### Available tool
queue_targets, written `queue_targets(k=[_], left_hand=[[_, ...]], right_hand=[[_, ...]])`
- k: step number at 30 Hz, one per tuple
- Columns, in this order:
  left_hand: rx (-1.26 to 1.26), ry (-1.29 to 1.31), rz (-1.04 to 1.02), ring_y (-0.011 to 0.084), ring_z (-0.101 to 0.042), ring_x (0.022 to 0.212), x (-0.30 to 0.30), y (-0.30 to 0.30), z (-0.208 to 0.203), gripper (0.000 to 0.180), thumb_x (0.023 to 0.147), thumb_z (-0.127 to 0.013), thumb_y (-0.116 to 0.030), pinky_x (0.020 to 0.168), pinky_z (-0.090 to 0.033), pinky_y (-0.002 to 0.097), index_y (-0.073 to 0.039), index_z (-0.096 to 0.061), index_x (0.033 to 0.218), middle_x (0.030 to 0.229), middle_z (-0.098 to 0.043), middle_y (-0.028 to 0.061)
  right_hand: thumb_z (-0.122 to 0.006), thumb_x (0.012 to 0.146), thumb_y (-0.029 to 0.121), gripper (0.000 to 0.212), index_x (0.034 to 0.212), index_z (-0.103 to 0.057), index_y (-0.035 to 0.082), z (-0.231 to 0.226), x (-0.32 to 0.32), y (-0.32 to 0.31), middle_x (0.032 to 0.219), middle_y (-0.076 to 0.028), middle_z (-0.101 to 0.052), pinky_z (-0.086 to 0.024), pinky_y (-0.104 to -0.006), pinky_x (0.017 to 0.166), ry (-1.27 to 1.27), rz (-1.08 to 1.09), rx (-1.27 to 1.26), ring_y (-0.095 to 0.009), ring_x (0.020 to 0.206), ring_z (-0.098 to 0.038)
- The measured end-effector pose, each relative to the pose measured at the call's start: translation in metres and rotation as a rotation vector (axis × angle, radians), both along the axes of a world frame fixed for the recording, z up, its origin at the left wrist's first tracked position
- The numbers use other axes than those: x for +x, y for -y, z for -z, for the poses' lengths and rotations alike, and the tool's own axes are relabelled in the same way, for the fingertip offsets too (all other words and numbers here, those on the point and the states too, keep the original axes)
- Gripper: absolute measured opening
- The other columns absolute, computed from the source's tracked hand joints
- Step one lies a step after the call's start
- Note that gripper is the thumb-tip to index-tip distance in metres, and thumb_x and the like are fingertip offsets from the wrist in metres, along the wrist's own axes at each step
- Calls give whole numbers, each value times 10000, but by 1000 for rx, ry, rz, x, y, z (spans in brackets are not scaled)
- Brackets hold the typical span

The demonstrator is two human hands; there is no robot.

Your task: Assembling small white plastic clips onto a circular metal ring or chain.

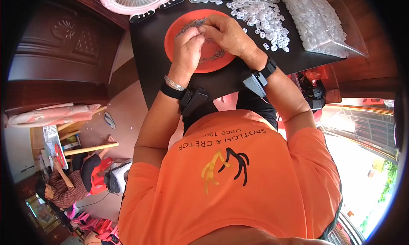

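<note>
both hands, left hand (187, 47) and right hand (228, 34), meet over the round orange plastic plate (181, 34) near the black bench's (153, 70) left edge, fingers pinched together on small metal pieces (191, 24).

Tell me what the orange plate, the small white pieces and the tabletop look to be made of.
Orange plate: probably plastic, an even colour with a dull sheen. Small white pieces: likely translucent moulded plastic, milky and identical in shape. Tabletop: dark, smooth and matte; laminate or painted wood, hard to tell. Both hands pinch something tiny over the plate, too small to judge.
</note>
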State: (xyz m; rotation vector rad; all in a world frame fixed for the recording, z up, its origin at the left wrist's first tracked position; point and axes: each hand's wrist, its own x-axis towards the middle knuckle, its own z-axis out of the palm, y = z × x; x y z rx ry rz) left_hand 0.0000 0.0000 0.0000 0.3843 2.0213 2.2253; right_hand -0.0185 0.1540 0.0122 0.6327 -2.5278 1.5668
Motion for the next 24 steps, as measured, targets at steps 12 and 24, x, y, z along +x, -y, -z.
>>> queue_targets(k=[12,24], left_hand=[[-40,37,-54,69,-408,510,-8,4,-4,165,848,-488,-150,473,-322,205,-39,-530,733,595,-451,-17],[78,-29,-104,67,-399,461,-10,4,-9,182,835,-495,-118,437,-314,201,-19,-523,685,544,-439,-8]], right_hand=[[-597,844,297,299,926,-632,12,-5,-4,-7,741,-121,-647,-486,-316,630,-97,191,-59,-205,679,-627],[-571,788,205,205,945,-666,115,-6,-75,-77,892,-107,-626,-473,-383,761,-255,176,774,-292,866,-599]])
